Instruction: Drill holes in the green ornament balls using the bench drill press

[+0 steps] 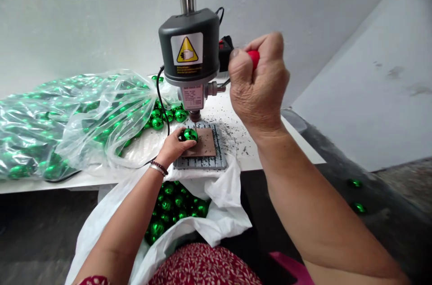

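My left hand (174, 146) pinches a shiny green ball (190, 135) between thumb and fingers. The ball is on a brown board (206, 143) lying over the slotted grey base (219, 161) of a bench drill press (189, 46). Its thin bit comes down over the ball; whether it touches cannot be made out. Raised to the right of the drill head, my right hand (259, 78) is wrapped round the red knob (254, 58) of the feed lever. Dark shavings (232, 134) are scattered over the base and the white table around it.
A clear plastic bag (84, 118) of green balls covers the table's left side, with loose balls (157, 123) spilling toward the drill. Below the table edge, a white sack (222, 213) in front of me holds many green balls (167, 204). Two balls (357, 207) lie at lower right. A black cord (161, 96) hangs beside the drill.
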Motion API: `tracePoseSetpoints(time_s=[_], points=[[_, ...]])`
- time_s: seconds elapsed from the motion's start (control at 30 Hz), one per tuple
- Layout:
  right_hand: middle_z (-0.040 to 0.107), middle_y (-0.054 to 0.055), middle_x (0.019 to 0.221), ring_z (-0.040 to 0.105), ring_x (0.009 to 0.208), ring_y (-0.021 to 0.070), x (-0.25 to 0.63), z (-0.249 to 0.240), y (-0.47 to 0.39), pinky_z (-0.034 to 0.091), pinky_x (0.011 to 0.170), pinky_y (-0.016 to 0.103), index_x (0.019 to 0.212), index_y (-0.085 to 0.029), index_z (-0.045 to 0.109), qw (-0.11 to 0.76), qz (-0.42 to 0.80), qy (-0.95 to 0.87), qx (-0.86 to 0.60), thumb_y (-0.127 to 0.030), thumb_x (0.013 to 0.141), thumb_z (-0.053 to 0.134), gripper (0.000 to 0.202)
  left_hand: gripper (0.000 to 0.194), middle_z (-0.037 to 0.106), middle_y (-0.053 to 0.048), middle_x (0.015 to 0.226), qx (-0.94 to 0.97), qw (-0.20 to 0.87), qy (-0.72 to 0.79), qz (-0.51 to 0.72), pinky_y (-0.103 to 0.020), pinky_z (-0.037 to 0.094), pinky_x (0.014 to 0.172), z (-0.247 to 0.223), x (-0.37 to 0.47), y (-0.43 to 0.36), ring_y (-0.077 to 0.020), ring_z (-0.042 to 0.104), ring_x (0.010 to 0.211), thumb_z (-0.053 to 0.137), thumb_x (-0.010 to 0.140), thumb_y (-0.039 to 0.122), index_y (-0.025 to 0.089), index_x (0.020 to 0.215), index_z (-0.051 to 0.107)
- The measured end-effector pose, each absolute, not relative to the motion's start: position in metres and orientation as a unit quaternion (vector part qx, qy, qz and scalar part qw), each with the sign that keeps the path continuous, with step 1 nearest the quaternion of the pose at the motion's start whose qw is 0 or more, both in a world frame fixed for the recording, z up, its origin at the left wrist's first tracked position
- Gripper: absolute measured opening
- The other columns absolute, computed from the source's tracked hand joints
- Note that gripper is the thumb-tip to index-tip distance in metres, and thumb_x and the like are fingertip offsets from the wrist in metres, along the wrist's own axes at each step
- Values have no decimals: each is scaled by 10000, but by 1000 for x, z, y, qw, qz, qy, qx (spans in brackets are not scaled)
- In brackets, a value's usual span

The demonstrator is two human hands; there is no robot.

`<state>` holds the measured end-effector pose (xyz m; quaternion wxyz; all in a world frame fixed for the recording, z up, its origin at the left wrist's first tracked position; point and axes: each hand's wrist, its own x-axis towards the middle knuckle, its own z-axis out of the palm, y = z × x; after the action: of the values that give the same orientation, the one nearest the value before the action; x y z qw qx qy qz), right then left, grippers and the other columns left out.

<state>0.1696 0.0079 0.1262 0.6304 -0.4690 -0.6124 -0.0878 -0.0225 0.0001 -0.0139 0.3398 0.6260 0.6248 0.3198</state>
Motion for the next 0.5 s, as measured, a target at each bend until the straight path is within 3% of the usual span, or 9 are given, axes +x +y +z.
tracePoseSetpoints(time_s=[0.27,0.5], points=[[472,-10,782,490,682,74,169,125,2,452,679,247,869,-215,396,634,-76,-615,-463,-456,938,391,250,661,617,-89,1292,720,260,587,265,-356,422,1051,-11,-16,1,-237,569,1175,751,680,254,175,1311,567],[456,0,761,460,663,100,167,128,1,432,669,268,829,-228,364,628,-78,-606,-482,-424,909,429,222,609,574,-96,1370,722,295,574,250,-358,381,1093,-9,-20,-3,-238,517,1268,615,829,376,177,1391,493]])
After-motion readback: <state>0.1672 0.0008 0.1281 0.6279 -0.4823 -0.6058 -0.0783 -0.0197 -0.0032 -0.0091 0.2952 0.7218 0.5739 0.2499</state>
